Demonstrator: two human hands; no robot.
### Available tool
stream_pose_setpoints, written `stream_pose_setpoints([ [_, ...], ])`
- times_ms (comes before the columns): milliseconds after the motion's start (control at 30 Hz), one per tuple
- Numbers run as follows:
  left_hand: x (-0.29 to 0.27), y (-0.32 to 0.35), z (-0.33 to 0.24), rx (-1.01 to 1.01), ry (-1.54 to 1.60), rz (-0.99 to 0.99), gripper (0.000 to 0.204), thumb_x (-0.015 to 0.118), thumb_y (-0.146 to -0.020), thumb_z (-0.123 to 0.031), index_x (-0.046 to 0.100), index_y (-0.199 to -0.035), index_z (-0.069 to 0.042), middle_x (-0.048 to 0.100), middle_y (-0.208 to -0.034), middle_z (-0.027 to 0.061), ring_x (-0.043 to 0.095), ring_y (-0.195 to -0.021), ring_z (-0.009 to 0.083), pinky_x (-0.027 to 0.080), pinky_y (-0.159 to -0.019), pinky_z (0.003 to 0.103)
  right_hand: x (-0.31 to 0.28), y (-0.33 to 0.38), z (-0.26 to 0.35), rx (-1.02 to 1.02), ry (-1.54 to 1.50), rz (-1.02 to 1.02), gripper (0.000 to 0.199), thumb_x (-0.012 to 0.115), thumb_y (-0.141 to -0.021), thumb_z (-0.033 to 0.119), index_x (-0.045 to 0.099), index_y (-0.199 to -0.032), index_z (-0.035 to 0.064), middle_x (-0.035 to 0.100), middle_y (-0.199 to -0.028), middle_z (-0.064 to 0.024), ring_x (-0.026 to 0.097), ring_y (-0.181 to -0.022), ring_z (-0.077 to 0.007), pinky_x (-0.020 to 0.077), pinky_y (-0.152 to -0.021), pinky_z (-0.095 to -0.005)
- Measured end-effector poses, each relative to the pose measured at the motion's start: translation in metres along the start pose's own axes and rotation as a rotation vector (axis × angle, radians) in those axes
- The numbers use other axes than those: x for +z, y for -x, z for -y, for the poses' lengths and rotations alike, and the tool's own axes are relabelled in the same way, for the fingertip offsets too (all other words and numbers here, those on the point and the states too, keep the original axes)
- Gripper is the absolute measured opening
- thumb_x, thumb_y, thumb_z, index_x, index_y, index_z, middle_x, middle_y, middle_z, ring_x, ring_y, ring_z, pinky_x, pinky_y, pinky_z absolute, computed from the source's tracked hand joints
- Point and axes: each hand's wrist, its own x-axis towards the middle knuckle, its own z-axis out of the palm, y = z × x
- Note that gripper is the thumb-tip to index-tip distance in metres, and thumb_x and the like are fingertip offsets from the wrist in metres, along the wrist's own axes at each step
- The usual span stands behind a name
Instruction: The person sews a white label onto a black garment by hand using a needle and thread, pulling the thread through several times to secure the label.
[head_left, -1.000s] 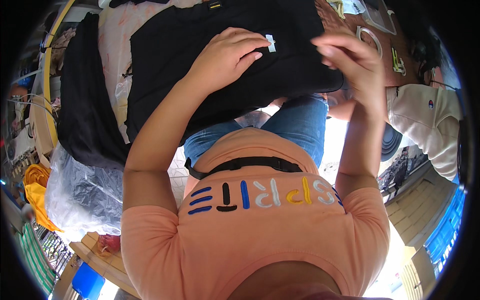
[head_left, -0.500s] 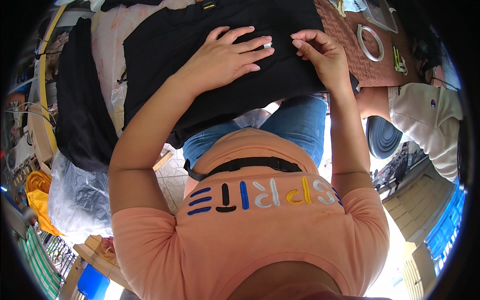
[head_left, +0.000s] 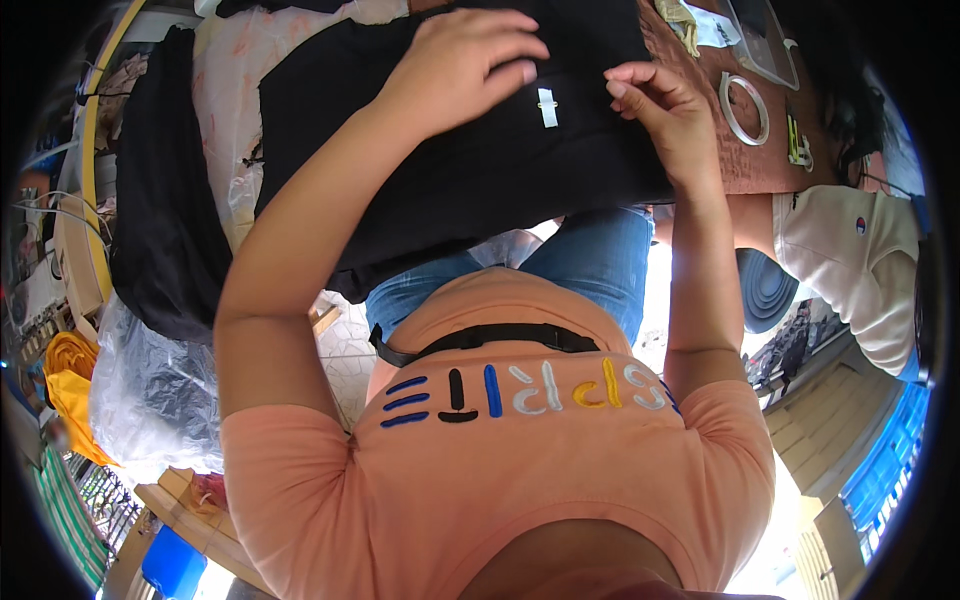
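A black garment (head_left: 430,200) lies spread over the table in front of me. On it sits a small white tag (head_left: 548,112) with a tiny gold-coloured piece across its middle. My left hand (head_left: 462,65) is over the garment's far part, left of the tag, palm down with its fingers loosely stretched and nothing seen in them. To the right of the tag, my right hand (head_left: 665,115) is raised over the cloth, thumb and forefinger pinched together. Whatever is between those fingertips, if anything, is too small to make out.
A white ring-shaped roll (head_left: 744,108), a yellow-green tool (head_left: 798,140) and a clear plastic box (head_left: 765,40) lie on the table's right side. Another person's leg in light shorts (head_left: 840,265) is close at my right. Black cloth (head_left: 165,200) hangs at the left.
My left hand has lifted off the tag and moved away and slightly left, uncovering it. The right hand has shifted slightly right, still pinched. The garment's far neckline label is no longer in sight.
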Motion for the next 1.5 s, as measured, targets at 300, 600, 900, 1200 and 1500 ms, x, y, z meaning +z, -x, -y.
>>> stream_pose_setpoints([
  [300, 0.013, -0.037, 0.01, -0.533, 0.053, -0.002, 0.023, 0.067, -0.08, -0.019, 0.065, -0.097, -0.004, 0.066, -0.089, 0.0142, 0.063, -0.084, 0.0313, 0.049, -0.078, 0.038, 0.012, -0.074, 0.043, 0.008, 0.204, 0.14, 0.007, 0.064, -0.084, 0.004, 0.067, -0.09, 0.0013, 0.064, -0.092, -0.0018, 0.056, -0.069, -0.0062, 0.0447, -0.06, -0.0199],
  [600, -0.005, -0.025, 0.012, -0.752, 0.667, 0.062, 0.034, 0.066, -0.083, -0.032, 0.064, -0.106, -0.007, 0.064, -0.103, 0.0055, 0.059, -0.096, 0.0151, 0.043, -0.087, 0.029, 0.018, -0.102, 0.043, 0.024, 0.158, 0.384, 0.007, 0.064, -0.083, 0.002, 0.068, -0.088, -0.0004, 0.066, -0.08, -0.0034, 0.059, -0.073, -0.0097, 0.0487, -0.067, -0.0223],
  [900, 0.009, -0.006, -0.004, -0.714, 0.611, 0.503, 0.049, 0.08, -0.069, -0.031, 0.066, -0.103, 0.0, 0.068, -0.092, 0.0063, 0.063, -0.083, 0.0117, 0.049, -0.077, 0.024, 0.022, -0.092, 0.043, -0.065, 0.136, 0.246, 0.007, 0.065, -0.083, 0.001, 0.067, -0.089, -0.0009, 0.067, -0.081, -0.0034, 0.061, -0.076, -0.0091, 0.0494, -0.073, -0.0233],
  [1200, 0.011, -0.003, -0.01, -0.814, 0.651, 0.429, 0.051, 0.079, -0.068, -0.035, 0.066, -0.099, 0.004, 0.068, -0.086, 0.0133, 0.065, -0.079, 0.0201, 0.049, -0.073, 0.029, 0.016, -0.076, 0.044, -0.396, 0.421, 0.077, 0.01, 0.065, -0.08, -0.001, 0.067, -0.09, -0.0021, 0.066, -0.081, -0.0053, 0.06, -0.075, -0.0107, 0.0485, -0.071, -0.0234],
  [1500, 0.012, 0.0, -0.014, -0.844, 0.698, 0.398, 0.04, 0.075, -0.075, -0.035, 0.069, -0.098, -0.002, 0.069, -0.089, 0.0077, 0.064, -0.079, 0.0134, 0.049, -0.076, 0.025, 0.034, 0.007, 0.001, 0.013, 0.148, -0.017, 0.014, 0.067, -0.083, 0.011, 0.068, -0.095, 0.0033, 0.068, -0.086, -0.0024, 0.061, -0.08, -0.008, 0.0482, -0.074, -0.0227],
])
